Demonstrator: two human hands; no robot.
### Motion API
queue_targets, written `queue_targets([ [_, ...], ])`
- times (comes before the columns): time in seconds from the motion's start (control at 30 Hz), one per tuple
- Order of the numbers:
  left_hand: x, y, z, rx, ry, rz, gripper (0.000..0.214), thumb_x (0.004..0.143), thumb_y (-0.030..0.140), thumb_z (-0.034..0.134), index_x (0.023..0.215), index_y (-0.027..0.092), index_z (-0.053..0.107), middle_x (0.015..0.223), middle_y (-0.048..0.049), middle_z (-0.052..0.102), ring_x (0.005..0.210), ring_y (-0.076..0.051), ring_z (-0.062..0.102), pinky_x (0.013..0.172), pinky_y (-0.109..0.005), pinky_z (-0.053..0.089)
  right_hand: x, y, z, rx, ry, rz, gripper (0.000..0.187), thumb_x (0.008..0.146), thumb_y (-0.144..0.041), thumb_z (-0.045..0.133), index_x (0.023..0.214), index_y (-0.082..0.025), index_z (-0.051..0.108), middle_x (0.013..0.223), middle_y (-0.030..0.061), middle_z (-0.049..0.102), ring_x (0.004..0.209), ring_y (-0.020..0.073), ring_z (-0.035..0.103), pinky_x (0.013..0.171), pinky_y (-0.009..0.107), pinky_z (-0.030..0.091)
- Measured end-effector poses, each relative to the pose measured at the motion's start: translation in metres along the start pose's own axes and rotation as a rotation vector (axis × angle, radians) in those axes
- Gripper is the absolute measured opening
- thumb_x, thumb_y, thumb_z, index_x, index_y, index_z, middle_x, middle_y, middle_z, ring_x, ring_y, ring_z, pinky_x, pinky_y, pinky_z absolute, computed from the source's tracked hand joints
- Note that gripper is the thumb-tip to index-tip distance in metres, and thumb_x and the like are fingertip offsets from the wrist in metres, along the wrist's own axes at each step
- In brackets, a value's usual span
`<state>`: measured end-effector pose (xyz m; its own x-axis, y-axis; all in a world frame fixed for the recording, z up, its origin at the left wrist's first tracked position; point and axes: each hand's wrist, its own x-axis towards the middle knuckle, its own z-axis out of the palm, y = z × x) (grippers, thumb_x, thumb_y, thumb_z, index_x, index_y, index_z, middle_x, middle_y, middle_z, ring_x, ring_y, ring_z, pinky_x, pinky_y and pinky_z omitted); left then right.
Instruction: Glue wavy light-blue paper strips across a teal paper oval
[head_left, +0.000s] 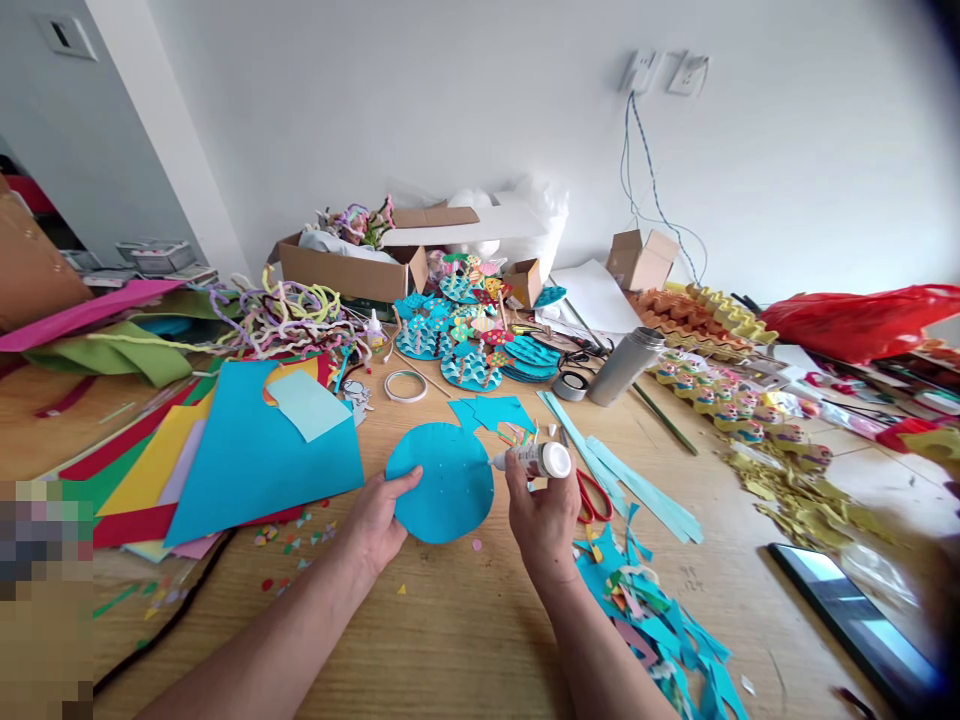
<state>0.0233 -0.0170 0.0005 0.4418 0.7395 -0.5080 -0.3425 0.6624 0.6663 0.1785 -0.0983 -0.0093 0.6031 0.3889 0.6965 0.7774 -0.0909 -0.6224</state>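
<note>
A round blue paper disc (pixel 442 490) is pinched at its left edge between the thumb and fingers of my left hand (pixel 386 515). My right hand (pixel 541 515) grips a small white glue bottle (pixel 536 460), tipped on its side with the nozzle pointing left at the disc's right edge. Several tiny pale dots mark the disc's surface. Just right of my right hand lie red-handled scissors (pixel 592 497), partly covered by the hand. Beyond the disc are blue paper scraps (pixel 495 412) and a roll of tape (pixel 406 386).
Coloured sheets (pixel 270 450) are stacked at left, blue offcuts (pixel 660 620) at lower right. Finished-looking blue paper crafts (pixel 469 365) stand at the back near a grey flask (pixel 626 367). Pale blue strips (pixel 637 485) and a phone (pixel 847 625) lie to the right.
</note>
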Motion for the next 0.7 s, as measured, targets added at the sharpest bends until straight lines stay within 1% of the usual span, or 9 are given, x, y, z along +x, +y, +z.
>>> queue_targets([
  [0.2,0.0016,-0.0008,-0.0007,-0.013,-0.013,0.011,0.034,0.077,0.01,0.066,0.112,0.008,0.064,0.1,-0.0164,0.072,0.093,-0.03,0.069,0.086,-0.043,0.054,0.0011,-0.0015,-0.0009,-0.004,-0.006,-0.023,0.021,0.084,-0.036,0.059,0.079,-0.019,0.047,0.067,-0.0027,0.049,0.056,0.0113,0.045,0.051,0.024,0.037],
  [0.33,0.0033,-0.0014,-0.0012,-0.022,-0.013,0.016,0.037,0.076,0.01,0.068,0.113,0.009,0.064,0.101,-0.0164,0.072,0.095,-0.03,0.068,0.087,-0.043,0.054,0.0016,-0.0022,-0.0011,0.002,0.003,-0.004,0.022,0.084,-0.037,0.059,0.079,-0.019,0.046,0.065,-0.0038,0.048,0.053,0.0109,0.043,0.049,0.024,0.036],
  [0.47,0.004,-0.0022,-0.002,-0.032,-0.023,0.018,0.038,0.075,0.01,0.069,0.112,0.008,0.064,0.102,-0.0169,0.072,0.096,-0.031,0.068,0.087,-0.044,0.054,0.0008,-0.0013,-0.0008,0.001,-0.013,0.001,0.022,0.084,-0.037,0.058,0.078,-0.019,0.048,0.067,-0.003,0.048,0.056,0.0114,0.044,0.051,0.024,0.037],
  [0.57,0.0041,-0.0029,-0.0031,-0.033,-0.022,0.016,0.039,0.074,0.011,0.07,0.112,0.008,0.064,0.103,-0.0175,0.071,0.095,-0.031,0.068,0.087,-0.044,0.054,-0.0002,0.0006,-0.0004,0.003,0.01,0.03,0.024,0.083,-0.04,0.059,0.081,-0.018,0.049,0.068,-0.0022,0.05,0.056,0.0118,0.046,0.051,0.025,0.038],
  [0.7,0.004,-0.0032,-0.0037,-0.026,-0.024,0.018,0.038,0.075,0.011,0.069,0.113,0.008,0.064,0.103,-0.0176,0.071,0.095,-0.031,0.069,0.087,-0.044,0.055,-0.0004,0.0012,-0.0006,0.004,0.019,0.026,0.025,0.082,-0.04,0.059,0.081,-0.018,0.049,0.069,-0.0021,0.051,0.055,0.0113,0.046,0.051,0.025,0.038],
])
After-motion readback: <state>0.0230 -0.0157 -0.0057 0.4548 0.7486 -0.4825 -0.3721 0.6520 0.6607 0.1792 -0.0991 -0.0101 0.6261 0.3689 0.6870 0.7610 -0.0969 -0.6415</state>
